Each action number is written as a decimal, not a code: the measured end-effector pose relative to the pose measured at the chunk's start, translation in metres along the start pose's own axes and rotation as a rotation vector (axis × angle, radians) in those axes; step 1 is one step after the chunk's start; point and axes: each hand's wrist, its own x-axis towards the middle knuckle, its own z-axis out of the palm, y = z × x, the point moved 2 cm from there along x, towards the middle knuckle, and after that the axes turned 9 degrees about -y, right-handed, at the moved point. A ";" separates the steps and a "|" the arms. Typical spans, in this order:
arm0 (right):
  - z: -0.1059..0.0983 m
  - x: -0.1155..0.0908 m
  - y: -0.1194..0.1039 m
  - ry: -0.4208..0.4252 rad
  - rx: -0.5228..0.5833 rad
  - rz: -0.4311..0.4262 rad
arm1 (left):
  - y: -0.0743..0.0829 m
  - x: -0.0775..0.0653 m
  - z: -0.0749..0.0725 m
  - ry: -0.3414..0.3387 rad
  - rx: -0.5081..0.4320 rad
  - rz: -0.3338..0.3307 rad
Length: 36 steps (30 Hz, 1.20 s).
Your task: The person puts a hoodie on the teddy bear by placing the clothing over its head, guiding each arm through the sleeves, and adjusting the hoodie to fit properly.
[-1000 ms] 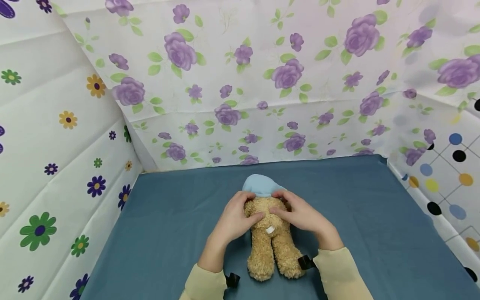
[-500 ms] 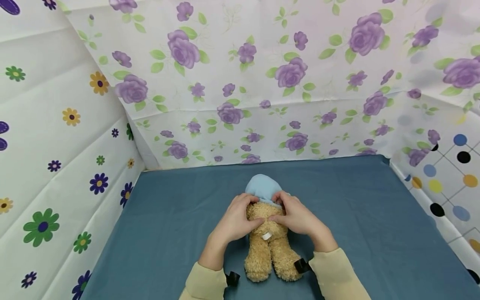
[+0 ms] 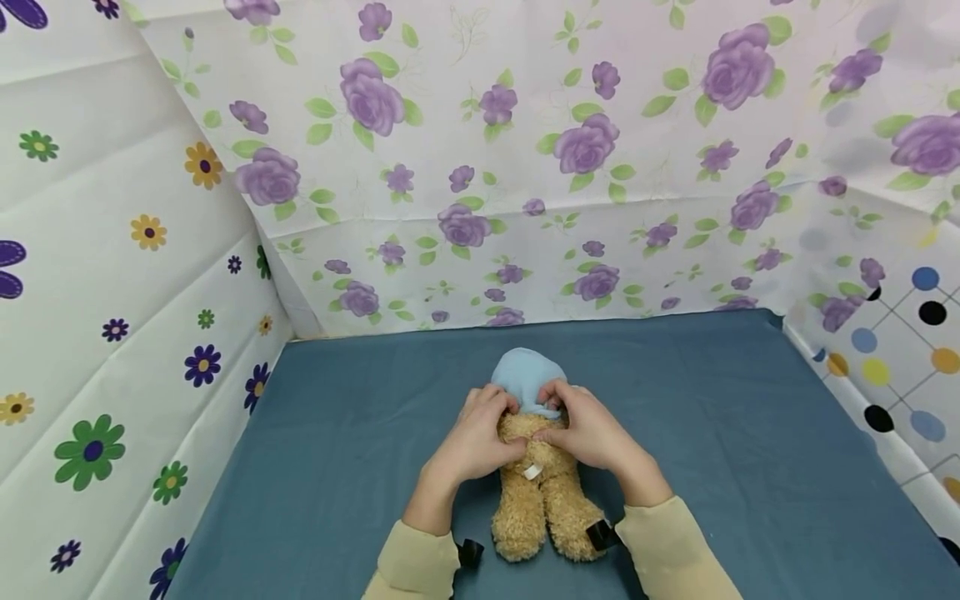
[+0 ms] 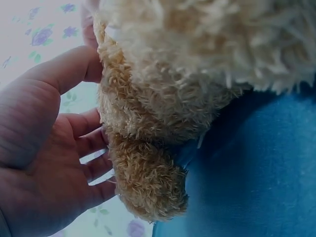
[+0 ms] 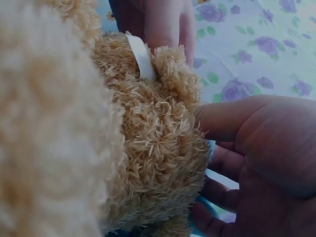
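Note:
A curly tan teddy bear (image 3: 521,508) lies on the blue cloth, legs toward me, a small white tag (image 3: 532,472) on its fur. Light blue fabric (image 3: 528,375) covers its far end, the hem bunched above the fur. My left hand (image 3: 480,435) grips the bear's left side, thumb on the fur and fingers at the hem. Opposite it, my right hand (image 3: 596,427) holds the other side, its index finger bent over the hem. In the left wrist view a furry limb (image 4: 148,177) hangs by the fingers. Most right fingertips are hidden behind the bear in the right wrist view.
Blue cloth (image 3: 360,450) covers the table. A white sheet with purple roses (image 3: 465,225) stands behind it. A flower-print sheet (image 3: 82,350) borders the left, and a dotted sheet (image 3: 911,400) the right.
The blue fabric's hem has come down toward me over the bear's back and bunched up. Both hands stay at the sides, the right index finger now curled further over the fabric.

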 end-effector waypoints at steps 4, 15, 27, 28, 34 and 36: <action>-0.001 -0.002 -0.002 0.013 -0.020 -0.013 | -0.001 0.001 0.002 0.020 0.025 0.024; 0.003 -0.001 -0.002 0.074 -0.073 -0.021 | 0.002 -0.002 -0.001 0.050 -0.015 0.037; -0.028 -0.021 0.018 -0.138 0.023 -0.045 | -0.005 -0.003 -0.009 0.107 0.023 0.069; -0.029 -0.022 0.019 -0.137 0.015 -0.036 | -0.006 -0.003 -0.009 0.112 0.028 0.069; -0.025 -0.016 0.020 -0.139 -0.026 -0.052 | -0.007 0.000 -0.007 0.129 0.076 0.018; -0.022 -0.013 0.019 -0.141 -0.044 -0.064 | -0.008 0.001 -0.006 0.135 0.053 0.000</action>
